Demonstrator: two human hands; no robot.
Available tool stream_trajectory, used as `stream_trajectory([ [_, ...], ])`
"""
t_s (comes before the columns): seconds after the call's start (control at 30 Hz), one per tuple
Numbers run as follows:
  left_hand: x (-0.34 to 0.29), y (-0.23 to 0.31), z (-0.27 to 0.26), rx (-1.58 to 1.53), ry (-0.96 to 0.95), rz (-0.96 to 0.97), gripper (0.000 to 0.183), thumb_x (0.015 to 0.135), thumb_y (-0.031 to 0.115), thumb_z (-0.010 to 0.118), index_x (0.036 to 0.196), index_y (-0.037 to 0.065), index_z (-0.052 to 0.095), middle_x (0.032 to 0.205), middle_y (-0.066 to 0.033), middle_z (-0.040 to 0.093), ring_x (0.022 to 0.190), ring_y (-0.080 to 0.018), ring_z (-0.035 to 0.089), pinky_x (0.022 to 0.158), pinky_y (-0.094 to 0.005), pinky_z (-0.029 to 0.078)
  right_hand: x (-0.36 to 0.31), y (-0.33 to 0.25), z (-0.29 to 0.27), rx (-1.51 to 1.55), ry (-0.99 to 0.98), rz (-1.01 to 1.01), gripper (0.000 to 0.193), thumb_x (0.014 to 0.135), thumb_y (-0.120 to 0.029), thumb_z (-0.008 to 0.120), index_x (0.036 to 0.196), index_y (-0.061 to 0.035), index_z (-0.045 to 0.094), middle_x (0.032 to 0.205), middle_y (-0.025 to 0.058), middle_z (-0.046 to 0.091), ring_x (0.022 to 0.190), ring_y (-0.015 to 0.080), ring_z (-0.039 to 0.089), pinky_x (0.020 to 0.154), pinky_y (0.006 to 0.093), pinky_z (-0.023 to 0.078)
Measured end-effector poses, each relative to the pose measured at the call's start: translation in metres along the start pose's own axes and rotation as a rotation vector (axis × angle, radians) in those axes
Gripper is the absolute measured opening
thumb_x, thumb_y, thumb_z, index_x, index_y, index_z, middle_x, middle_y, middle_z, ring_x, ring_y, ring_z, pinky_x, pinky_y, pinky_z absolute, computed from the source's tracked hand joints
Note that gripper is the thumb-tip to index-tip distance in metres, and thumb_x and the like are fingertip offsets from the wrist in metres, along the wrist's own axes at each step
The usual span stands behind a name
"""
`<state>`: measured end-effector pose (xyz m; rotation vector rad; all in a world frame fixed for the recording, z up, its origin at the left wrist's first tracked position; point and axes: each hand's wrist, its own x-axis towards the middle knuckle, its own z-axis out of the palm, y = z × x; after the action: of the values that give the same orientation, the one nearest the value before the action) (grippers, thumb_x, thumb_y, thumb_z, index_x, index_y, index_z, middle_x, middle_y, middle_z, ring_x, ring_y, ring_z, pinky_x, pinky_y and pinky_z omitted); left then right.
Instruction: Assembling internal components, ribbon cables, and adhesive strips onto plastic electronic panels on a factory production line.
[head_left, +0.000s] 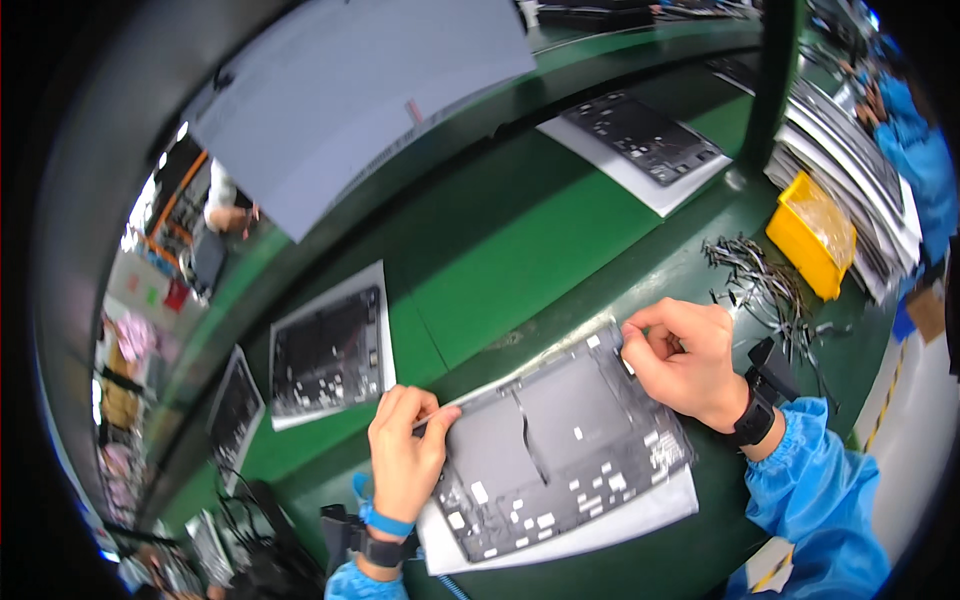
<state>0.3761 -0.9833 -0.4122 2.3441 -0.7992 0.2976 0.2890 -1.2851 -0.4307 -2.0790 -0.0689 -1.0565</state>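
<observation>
A dark grey laptop base panel point(560, 440) lies on a white sheet point(620, 520) in front of me. My left hand point(405, 450) pinches its left edge between thumb and fingers. At the panel's far right corner, my right hand point(685, 360) has its fingers curled and pinched on the corner; whether a small part sits between the fingertips I cannot tell. Both wrists wear black bands, and the sleeves are blue.
Similar panels on white sheets lie on the green belt at left point(330, 350), far left point(235, 405) and back right point(645, 135). A yellow bin point(812, 235) and a heap of thin flat cables point(760, 285) sit to the right. Stacked trays point(850, 160) stand behind the bin.
</observation>
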Motion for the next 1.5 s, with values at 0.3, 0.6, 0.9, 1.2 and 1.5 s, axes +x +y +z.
stream_trajectory([
  [0.3, 0.163, -0.035, 0.075, 0.193, 0.152, 0.28, 0.019, 0.09, 0.011, 0.075, 0.084, -0.001, 0.062, 0.083, -0.0208, 0.061, 0.084, -0.0439, 0.059, 0.074, -0.0533, 0.045, -0.015, -0.003, 0.006, 0.053, 0.058, -0.203, 0.011, 0.077, -0.003, 0.075, 0.074, -0.0076, 0.065, 0.055, 0.0029, 0.057, 0.045, 0.0179, 0.06, 0.044, 0.033, 0.047],
  [0.6, 0.231, -0.071, 0.078, 0.314, 0.363, 0.255, 0.02, 0.09, 0.016, 0.078, 0.083, 0.004, 0.063, 0.079, -0.0138, 0.061, 0.081, -0.0366, 0.059, 0.074, -0.0505, 0.047, -0.028, -0.014, 0.018, 0.097, -0.016, -0.181, 0.021, 0.086, -0.01, 0.069, 0.073, -0.0062, 0.053, 0.06, 0.0092, 0.056, 0.052, 0.0315, 0.062, 0.048, 0.0428, 0.051],
  [0.9, 0.244, 0.167, 0.228, 0.452, -0.056, -0.083, 0.054, 0.096, 0.05, 0.06, 0.092, 0.0, 0.081, 0.097, -0.0261, 0.077, 0.096, -0.0458, 0.076, 0.085, -0.0542, 0.06, -0.02, -0.007, 0.005, 0.085, 0.014, -0.221, 0.018, 0.08, -0.005, 0.071, 0.073, -0.0061, 0.055, 0.063, 0.0058, 0.057, 0.052, 0.0277, 0.062, 0.046, 0.0392, 0.05],
  [1.2, 0.249, 0.114, 0.218, 0.259, -0.042, 0.025, 0.027, 0.089, 0.022, 0.067, 0.091, -0.003, 0.077, 0.096, -0.0294, 0.075, 0.093, -0.0469, 0.074, 0.085, -0.0537, 0.059, 0.012, 0.007, -0.025, -0.255, 0.064, -0.273, 0.025, 0.079, -0.013, 0.073, 0.07, -0.0093, 0.05, 0.062, 0.007, 0.054, 0.054, 0.0267, 0.062, 0.046, 0.0401, 0.047],
  [1.5, 0.186, 0.097, 0.187, -1.068, 0.198, -0.222, 0.016, 0.089, -0.006, 0.069, 0.095, 0.005, 0.06, 0.069, 0.0066, 0.054, 0.061, -0.0022, 0.04, 0.056, -0.026, 0.027, 0.037, 0.075, -0.127, -0.461, -0.238, 0.193, 0.015, 0.076, -0.002, 0.063, 0.084, -0.0018, 0.075, 0.085, 0.0175, 0.072, 0.083, 0.0405, 0.07, 0.075, 0.0491, 0.057],
])
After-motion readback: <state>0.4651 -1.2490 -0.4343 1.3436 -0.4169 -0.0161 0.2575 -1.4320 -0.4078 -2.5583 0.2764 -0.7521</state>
